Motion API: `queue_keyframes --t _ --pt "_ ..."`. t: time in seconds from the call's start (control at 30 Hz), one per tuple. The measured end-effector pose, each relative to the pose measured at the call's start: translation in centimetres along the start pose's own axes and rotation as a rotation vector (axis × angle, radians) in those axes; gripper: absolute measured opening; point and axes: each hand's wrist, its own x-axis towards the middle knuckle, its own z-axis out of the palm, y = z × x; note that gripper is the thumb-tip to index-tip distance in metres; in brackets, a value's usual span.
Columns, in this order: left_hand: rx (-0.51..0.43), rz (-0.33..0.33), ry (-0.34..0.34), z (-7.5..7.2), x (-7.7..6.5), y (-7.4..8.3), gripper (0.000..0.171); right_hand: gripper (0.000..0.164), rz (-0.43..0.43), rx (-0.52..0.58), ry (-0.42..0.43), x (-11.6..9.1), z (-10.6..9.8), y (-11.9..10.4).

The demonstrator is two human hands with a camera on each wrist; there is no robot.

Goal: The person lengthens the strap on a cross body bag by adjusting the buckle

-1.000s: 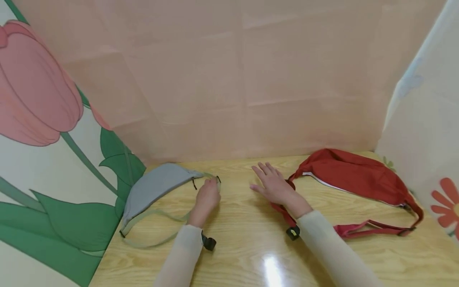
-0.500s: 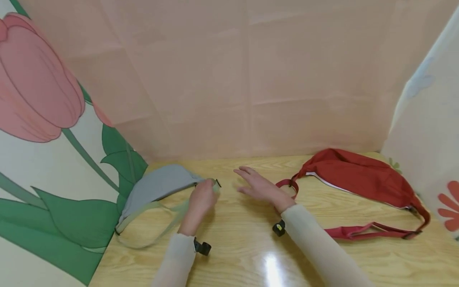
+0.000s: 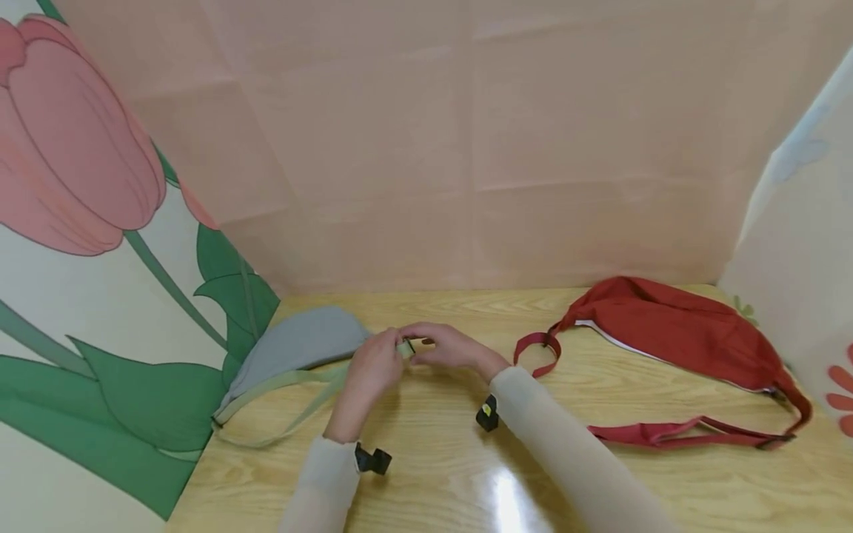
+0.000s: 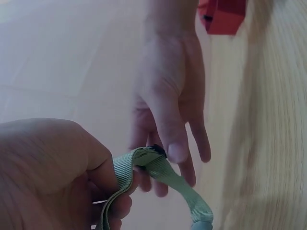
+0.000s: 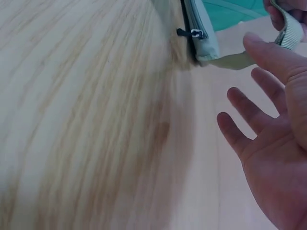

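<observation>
Left wrist view: my left grip (image 4: 53, 167) pinches the green strap (image 4: 176, 182); right grip (image 4: 168, 91) spread, just beside its black slider (image 4: 159, 151). Grey bag (image 3: 303, 337) on bench (image 3: 433, 444).

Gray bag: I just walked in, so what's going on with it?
A person's left hand grips the green strap of the gray bag near its black fitting. Their right hand is loosely open at the fitting; whether it touches is unclear. The gray bag lies at the left of the table; a red bag lies at the right, held by neither hand.
</observation>
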Motion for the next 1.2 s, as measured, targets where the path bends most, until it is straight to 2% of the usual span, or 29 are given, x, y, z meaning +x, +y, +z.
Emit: queue_keyframes --t 0.1,0.23,0.53,0.83,0.93,1.0,1.13,1.2 --pt "-0.013 -0.019 -0.027 -0.2 0.1 0.0 0.012 0.042 0.022 0.029 0.01 0.4 0.2 0.3" --pt "-0.012 -0.054 -0.037 0.0 0.2 -0.3 0.015 0.032 0.045 -0.045 0.051 0.2 0.1 0.2" --pt "0.109 -0.026 0.057 1.1 0.7 -0.9 0.012 0.021 0.109 -0.217 0.095 -0.8 -0.7 0.1" --pt "0.173 0.031 0.134 1.9 1.2 -1.5 0.016 0.012 0.126 -0.248 0.171 -1.8 -1.8 -0.2" --pt "0.173 0.051 0.115 2.0 1.3 -1.7 0.019 0.011 0.121 -0.271 0.175 -2.0 -2.1 -0.5" --pt "0.171 0.054 0.072 2.0 1.3 -1.7 0.022 0.011 0.115 -0.288 0.176 -2.2 -2.1 -0.6" --pt "0.149 0.068 -0.009 2.1 1.0 -1.5 0.039 0.016 0.091 -0.323 0.176 -2.5 -2.0 -0.7" --pt "0.106 0.08 -0.02 2.2 0.8 -1.3 0.049 0.018 0.068 -0.35 0.171 -2.6 -1.8 -0.7"
